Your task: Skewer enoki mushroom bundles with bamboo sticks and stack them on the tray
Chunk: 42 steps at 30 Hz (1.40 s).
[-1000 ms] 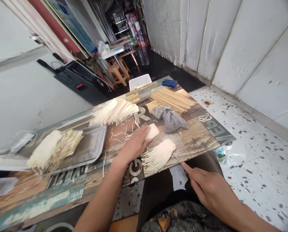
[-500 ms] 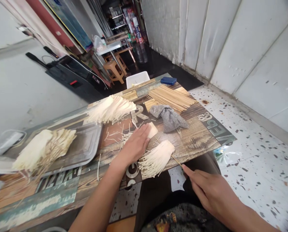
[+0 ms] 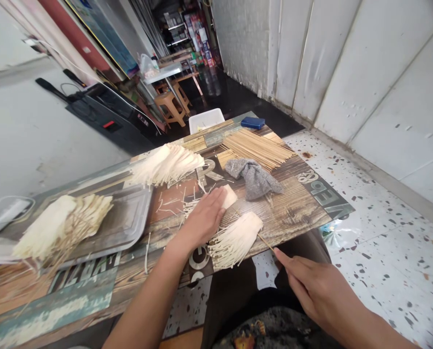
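Note:
My left hand (image 3: 206,214) lies flat over a bunch of enoki mushrooms (image 3: 230,196), whose pale base shows past the fingertips. Pinched in my right hand (image 3: 311,278) is a thin bamboo skewer (image 3: 266,242). The skewer's far end meets the base of another flattened enoki bunch (image 3: 238,238) near the table's front edge; how deep it goes in is hidden. A grey cloth (image 3: 254,178) lies crumpled just beyond my left hand.
Bamboo skewers (image 3: 258,147) lie in a pile beyond the cloth, near a blue box (image 3: 253,122). Stacked enoki (image 3: 167,165) sits on the patterned table (image 3: 292,206). More enoki (image 3: 52,225) rests on a clear tray (image 3: 138,218). A white tub (image 3: 206,118) stands at the far end.
Both hands and the skewer stay almost exactly where they were. Only the camera view has shifted very slightly.

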Tool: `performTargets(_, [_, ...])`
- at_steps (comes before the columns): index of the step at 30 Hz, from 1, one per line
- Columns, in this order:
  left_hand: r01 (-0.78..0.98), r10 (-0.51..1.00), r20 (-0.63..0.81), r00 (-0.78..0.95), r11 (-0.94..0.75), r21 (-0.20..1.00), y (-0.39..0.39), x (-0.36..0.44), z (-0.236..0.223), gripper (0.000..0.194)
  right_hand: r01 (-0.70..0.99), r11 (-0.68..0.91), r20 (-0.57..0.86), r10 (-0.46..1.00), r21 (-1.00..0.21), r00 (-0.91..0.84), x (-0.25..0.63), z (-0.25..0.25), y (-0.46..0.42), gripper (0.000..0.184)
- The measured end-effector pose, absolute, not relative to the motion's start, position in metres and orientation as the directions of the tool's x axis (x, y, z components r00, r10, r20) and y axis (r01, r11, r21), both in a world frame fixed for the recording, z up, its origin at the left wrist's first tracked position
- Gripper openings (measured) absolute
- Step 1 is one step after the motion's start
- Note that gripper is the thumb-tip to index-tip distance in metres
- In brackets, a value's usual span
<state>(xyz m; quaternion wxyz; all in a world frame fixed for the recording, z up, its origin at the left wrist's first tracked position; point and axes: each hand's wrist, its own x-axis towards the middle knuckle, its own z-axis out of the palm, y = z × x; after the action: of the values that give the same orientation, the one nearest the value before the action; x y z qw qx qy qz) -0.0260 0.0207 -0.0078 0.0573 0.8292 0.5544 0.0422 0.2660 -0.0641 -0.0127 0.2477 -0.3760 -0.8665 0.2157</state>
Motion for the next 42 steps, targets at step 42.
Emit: performTargets(42, [0.924,0.929,-0.017,0.370,-0.366,0.115,0.0197,-0.0238,-0.0052,0.052,0.580,0.658,0.300,0.745,-0.480,-0.596,0.2567,-0.0155,-0.0634,0.047])
